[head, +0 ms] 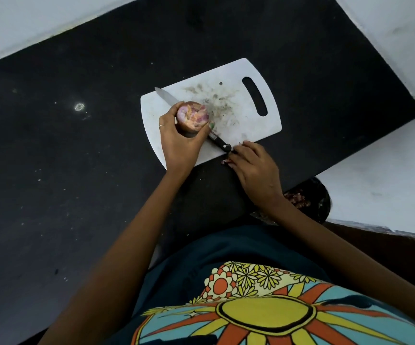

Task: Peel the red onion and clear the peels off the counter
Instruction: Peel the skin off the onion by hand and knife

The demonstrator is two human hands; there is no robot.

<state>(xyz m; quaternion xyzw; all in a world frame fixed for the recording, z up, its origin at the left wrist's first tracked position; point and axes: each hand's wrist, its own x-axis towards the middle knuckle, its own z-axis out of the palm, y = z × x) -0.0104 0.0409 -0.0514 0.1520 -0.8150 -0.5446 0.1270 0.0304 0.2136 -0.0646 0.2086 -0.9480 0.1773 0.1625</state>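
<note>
Left hand [180, 139] curled round red onion [193, 115], holding it over white cutting board [248, 120], near board's 9 o'clock end. Knife [191, 115] lies on board beneath onion, blade tip toward 10 o'clock, black handle toward 4 o'clock. Right hand [255, 168] at board's 5 o'clock edge on black counter [77, 170], fingertips bunched, possibly pinching small peel scrap [225, 161]; view too small to confirm. Dark bin [322, 202] with peels at 4 o'clock.

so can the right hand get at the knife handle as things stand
Probably yes: the right hand rests at the cutting board edge, its fingertips beside the knife handle's free end. The left hand holds the onion over the blade.
</note>
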